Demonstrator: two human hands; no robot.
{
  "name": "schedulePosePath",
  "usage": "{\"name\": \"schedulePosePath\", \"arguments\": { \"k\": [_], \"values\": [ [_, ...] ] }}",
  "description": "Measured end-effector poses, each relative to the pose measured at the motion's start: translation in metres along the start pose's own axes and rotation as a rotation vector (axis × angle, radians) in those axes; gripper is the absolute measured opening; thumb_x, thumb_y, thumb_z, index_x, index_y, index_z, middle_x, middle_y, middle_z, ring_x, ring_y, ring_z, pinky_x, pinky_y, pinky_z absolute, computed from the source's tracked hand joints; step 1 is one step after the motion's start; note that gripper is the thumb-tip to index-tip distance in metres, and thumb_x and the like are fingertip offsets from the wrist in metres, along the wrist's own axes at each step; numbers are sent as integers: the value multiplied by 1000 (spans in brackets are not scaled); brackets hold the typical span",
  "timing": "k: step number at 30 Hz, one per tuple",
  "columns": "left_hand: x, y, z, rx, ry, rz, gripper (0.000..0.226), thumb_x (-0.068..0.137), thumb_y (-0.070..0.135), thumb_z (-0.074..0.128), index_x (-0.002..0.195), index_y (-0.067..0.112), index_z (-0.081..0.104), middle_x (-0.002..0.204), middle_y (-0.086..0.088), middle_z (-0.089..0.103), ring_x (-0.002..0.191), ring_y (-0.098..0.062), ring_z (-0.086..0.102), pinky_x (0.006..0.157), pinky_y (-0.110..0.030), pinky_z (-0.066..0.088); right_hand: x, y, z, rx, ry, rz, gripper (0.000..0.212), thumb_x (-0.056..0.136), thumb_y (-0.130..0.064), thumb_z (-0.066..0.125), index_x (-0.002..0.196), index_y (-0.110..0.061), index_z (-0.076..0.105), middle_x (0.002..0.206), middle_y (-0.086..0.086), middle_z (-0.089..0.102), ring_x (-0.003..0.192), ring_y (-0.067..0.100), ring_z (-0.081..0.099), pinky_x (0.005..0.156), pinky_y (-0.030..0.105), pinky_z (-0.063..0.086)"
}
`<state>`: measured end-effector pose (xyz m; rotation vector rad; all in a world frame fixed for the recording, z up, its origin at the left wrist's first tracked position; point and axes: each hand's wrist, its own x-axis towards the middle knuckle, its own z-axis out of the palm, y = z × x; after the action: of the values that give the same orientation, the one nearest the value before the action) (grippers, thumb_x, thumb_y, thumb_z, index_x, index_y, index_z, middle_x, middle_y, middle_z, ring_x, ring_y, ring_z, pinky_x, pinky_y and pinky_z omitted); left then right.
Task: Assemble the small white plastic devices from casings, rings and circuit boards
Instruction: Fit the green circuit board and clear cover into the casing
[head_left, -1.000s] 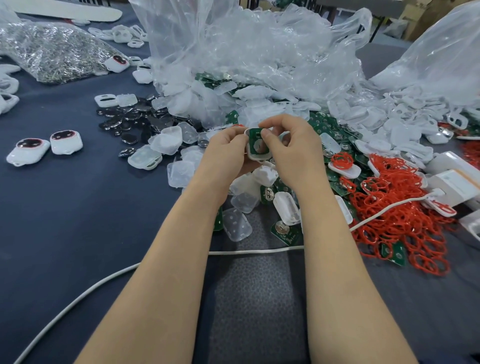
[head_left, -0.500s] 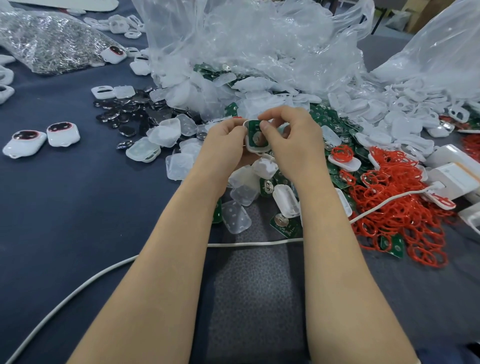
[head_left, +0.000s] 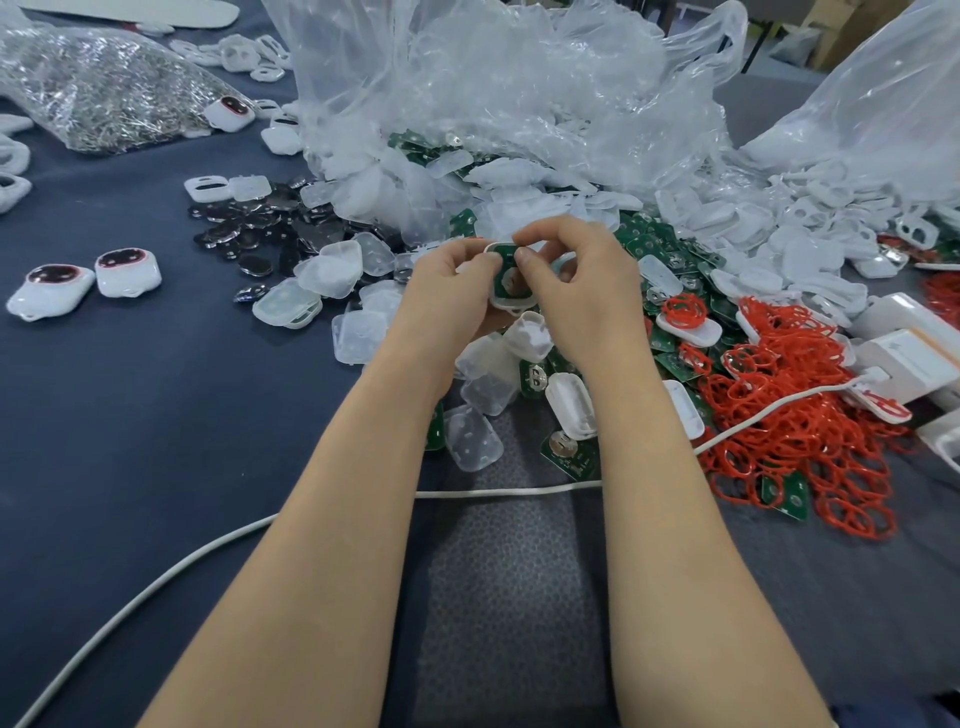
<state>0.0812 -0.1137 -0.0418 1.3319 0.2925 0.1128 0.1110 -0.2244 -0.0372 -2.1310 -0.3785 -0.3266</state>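
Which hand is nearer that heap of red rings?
Right. The right hand is just left of the red rings; the left hand lies farther left. Both pinch one casing.

We see a dark blue desk (head_left: 130, 415), red rings (head_left: 810, 415), green circuit boards (head_left: 670, 249), white casings (head_left: 810, 228), a white cable (head_left: 156, 582) and black discs (head_left: 249, 228).

dark blue table (head_left: 130, 426) strewn with casings (head_left: 332, 270), red rings (head_left: 779, 415), cable (head_left: 156, 582).
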Motion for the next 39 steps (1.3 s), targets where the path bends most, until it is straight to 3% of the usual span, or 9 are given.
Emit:
{"name": "schedulePosePath", "arguments": {
  "k": [3, 6, 12, 16, 22, 29, 39],
  "values": [
    [0, -2, -1, 80, -8, 37, 18, 96, 7, 51, 111, 10, 60, 94, -10, 70, 83, -17, 70, 80, -33, 60, 0, 1, 1, 7, 5, 2, 14, 90, -19, 61, 103, -20, 65, 88, 1, 56, 74, 11, 45, 76, 28, 44],
    [-1, -1, -2, 77, -22, 50, 16, 96, 5, 51, 104, 15, 60, 92, -8, 70, 83, -18, 70, 80, -34, 59, 1, 2, 2, 35, 6, 11, 13, 90, -19, 62, 103, -19, 65, 84, -1, 54, 74, 12, 46, 75, 29, 45],
    [-2, -1, -3, 54, -39, 69, 19, 95, 2, 50, 96, 18, 61, 89, -7, 71, 80, -19, 70, 79, -32, 60, 3, 3, 2, 97, 16, 52, 7, 89, -19, 64, 95, -19, 65, 69, -13, 51, 64, 1, 48, 66, 20, 43],
    [-2, -1, -3, 26, -37, 60, 19, 94, 2, 51, 95, 18, 61, 86, -7, 70, 77, -17, 70, 75, -30, 60, 4, 3, 2, 128, 10, 79, 7, 89, -19, 63, 96, -20, 66, 74, -11, 54, 70, 3, 53, 66, 18, 46],
    [-1, 0, -1, -7, 1, 33, 16, 95, 4, 52, 94, 18, 60, 91, -9, 69, 77, -16, 70, 72, -28, 60, 4, 6, -1, 145, 34, 96, 10, 91, -20, 59, 96, -24, 67, 79, -12, 57, 71, -2, 52, 58, 5, 39],
    [-1, 0, -1, -17, 13, 16, 14, 95, 7, 51, 96, 17, 61, 96, -10, 69, 83, -18, 69, 72, -28, 60, 2, 3, 0, 139, 14, 106, 8, 89, -18, 62, 96, -22, 66, 82, -6, 59, 83, 11, 59, 73, 21, 47],
    [-2, 0, -1, 43, 23, 36, 16, 95, 6, 51, 93, 19, 60, 91, -8, 69, 82, -21, 71, 77, -34, 60, 2, 1, 5, 169, 55, 132, 4, 91, -20, 60, 88, -20, 63, 75, -10, 56, 76, 10, 55, 75, 30, 49]
  ]
}}
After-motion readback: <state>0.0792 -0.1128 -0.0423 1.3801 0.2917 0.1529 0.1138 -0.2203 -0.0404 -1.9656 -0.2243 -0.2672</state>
